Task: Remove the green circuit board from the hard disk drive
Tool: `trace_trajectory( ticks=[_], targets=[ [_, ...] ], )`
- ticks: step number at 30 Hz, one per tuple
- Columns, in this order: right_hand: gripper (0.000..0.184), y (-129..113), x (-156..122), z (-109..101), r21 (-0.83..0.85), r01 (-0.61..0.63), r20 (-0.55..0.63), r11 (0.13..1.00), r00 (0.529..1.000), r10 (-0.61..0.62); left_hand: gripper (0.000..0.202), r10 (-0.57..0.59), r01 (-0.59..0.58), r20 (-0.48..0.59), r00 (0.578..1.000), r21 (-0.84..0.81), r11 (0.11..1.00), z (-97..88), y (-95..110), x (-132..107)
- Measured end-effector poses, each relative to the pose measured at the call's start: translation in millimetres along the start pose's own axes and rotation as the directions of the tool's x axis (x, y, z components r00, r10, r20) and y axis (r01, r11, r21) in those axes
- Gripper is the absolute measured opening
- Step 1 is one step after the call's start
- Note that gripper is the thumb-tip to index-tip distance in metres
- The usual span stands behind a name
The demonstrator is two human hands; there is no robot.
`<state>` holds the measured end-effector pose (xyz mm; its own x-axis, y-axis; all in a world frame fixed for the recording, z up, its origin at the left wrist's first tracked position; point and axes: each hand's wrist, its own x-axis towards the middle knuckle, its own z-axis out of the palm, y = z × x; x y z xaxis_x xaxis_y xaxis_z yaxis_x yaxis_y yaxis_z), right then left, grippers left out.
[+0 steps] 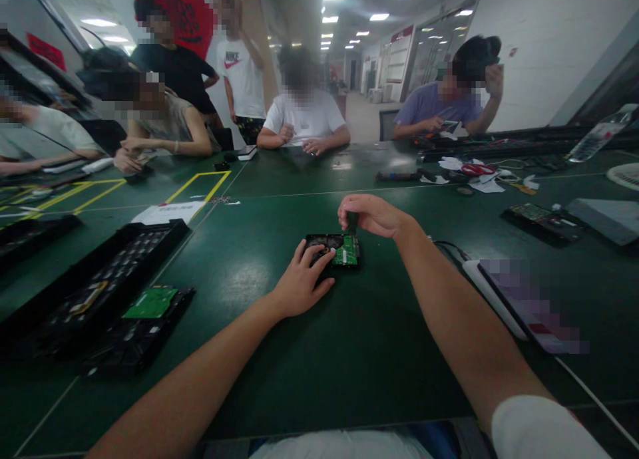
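Note:
On the green table in front of me lies a hard drive [346,251] with a green circuit board on its upper face. My left hand [308,276] rests on its left part, fingers spread and stretched out, covering some of it. Above the drive's far right corner is my right hand [372,214], its fingers curled round a dark-handled screwdriver [352,222]. The tool points down at the board's edge, and its tip is too small to make out.
To the left sit a long black tray [164,236] and another hard drive [150,304]. A tablet-like device [529,306] lies at the right, near a further drive [542,221]. Red scissors [478,169] and paper scraps lie beyond. Several people sit or stand across the table.

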<state>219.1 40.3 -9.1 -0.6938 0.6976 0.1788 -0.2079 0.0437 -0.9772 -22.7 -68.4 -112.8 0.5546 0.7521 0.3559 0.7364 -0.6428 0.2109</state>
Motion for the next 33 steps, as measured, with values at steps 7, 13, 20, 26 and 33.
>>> trace_trajectory(
  ticks=[7,13,20,26,33],
  targets=[
    [0.022,1.1,1.2,-2.1,0.075,-0.019,-0.011,0.997,1.000,0.020,0.063,-0.007,0.006,0.015,1.000,0.019,1.000,0.0,-0.2,-0.4],
    [0.022,-1.2,2.8,-1.0,0.071,-0.035,0.028,0.997,0.999,0.033,0.063,-0.011,0.010,0.018,1.000,0.010,1.000,-0.4,-0.2,-0.3],
    [0.037,-0.8,2.7,-1.9,0.107,-0.067,0.027,0.992,0.998,0.064,0.063,-0.009,0.009,0.003,1.000,-0.007,1.000,0.7,-0.8,-0.2],
    [0.021,-0.1,1.1,-0.7,0.047,0.004,-0.031,0.999,1.000,-0.002,0.064,0.001,-0.001,0.011,1.000,0.029,1.000,0.9,-1.2,0.2],
    [0.019,-1.4,0.5,-0.4,0.074,-0.028,-0.021,0.997,0.999,0.029,0.063,-0.009,0.009,0.000,1.000,-0.006,1.000,0.6,-0.9,0.4]
  ],
)
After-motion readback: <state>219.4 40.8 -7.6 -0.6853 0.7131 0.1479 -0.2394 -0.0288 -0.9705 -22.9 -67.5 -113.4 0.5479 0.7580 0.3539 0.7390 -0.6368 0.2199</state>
